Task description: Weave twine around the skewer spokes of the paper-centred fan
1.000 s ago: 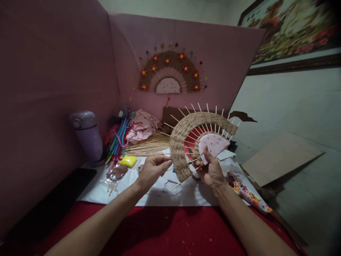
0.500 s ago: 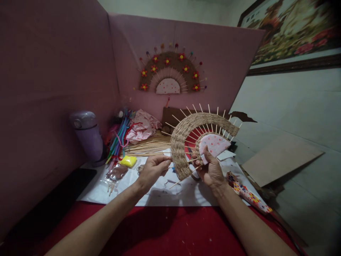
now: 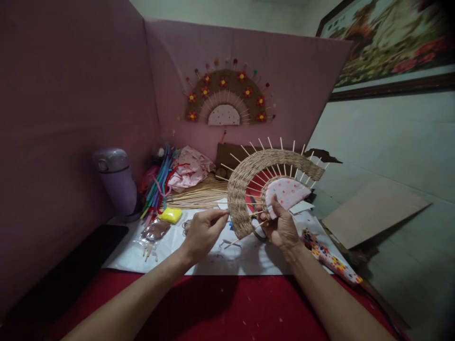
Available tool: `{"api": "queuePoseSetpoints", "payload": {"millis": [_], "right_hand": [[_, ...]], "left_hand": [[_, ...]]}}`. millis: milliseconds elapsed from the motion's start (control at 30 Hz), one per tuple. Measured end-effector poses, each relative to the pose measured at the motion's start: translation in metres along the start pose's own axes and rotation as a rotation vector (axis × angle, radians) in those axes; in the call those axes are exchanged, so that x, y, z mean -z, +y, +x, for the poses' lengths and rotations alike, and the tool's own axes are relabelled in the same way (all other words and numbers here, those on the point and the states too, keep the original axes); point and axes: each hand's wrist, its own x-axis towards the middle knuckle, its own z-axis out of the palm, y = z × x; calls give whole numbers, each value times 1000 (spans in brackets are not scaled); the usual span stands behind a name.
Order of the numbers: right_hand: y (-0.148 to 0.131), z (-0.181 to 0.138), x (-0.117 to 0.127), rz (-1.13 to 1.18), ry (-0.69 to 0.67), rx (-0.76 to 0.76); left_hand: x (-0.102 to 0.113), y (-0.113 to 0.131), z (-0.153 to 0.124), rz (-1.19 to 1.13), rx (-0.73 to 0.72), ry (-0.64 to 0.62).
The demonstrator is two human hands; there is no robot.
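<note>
My right hand (image 3: 282, 228) grips a half-round woven fan (image 3: 241, 189), its thumb on the pink dotted cloth half-circle (image 3: 286, 193) and its fingers behind. Thin wooden sticks radiate from that centre through a braided straw-coloured band and poke out past the rim. At the band's lower left edge, my left hand (image 3: 206, 232) is closed in a pinch, close to the stick ends. What lies between those fingertips is too small to make out. The fan is tilted, its left end lower.
A finished-looking flowered fan (image 3: 227, 78) hangs on the pink panel. On the left stand a purple bottle (image 3: 119, 182) and pipe cleaners (image 3: 159, 180). A yellow packet (image 3: 171, 215), loose sticks (image 3: 199, 195) and crumpled dotted cloth (image 3: 190, 168) lie behind. A flower-patterned object (image 3: 334, 258) is at right.
The fan has turned slightly, its right end shifting a little to the right. My left hand's fingers have closed higher up against the band's edge. The right hand keeps its hold.
</note>
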Motion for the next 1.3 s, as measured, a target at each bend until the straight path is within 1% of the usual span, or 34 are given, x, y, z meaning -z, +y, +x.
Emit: {"api": "queuePoseSetpoints", "payload": {"millis": [67,167,267,367,467,600,800,900,1000,1067,1167,1300], "right_hand": [[0,0,1,-13,5,1],[0,0,1,-27,23,3],[1,0,1,-26,24,17],[2,1,2,-29,4,26],[2,1,3,-37,1,22],[2,3,5,-34,-4,21],[0,3,3,-4,14,3],[-1,3,2,3,44,1],[-2,3,2,14,60,6],[-3,4,3,23,59,7],[-5,6,5,33,52,5],[-7,7,7,33,56,-7]], "left_hand": [[1,2,-2,215,-111,51],[3,6,-4,496,-251,96],[3,8,-4,638,-338,133],[3,8,-4,709,-401,166],[3,7,-4,737,-423,175],[5,5,-3,754,-414,180],[6,8,-3,759,-316,118],[8,13,-3,699,-255,80],[11,17,-2,554,-166,38],[12,16,1,401,-95,3],[11,13,5,99,27,-62],[8,9,6,-240,233,-162]]}}
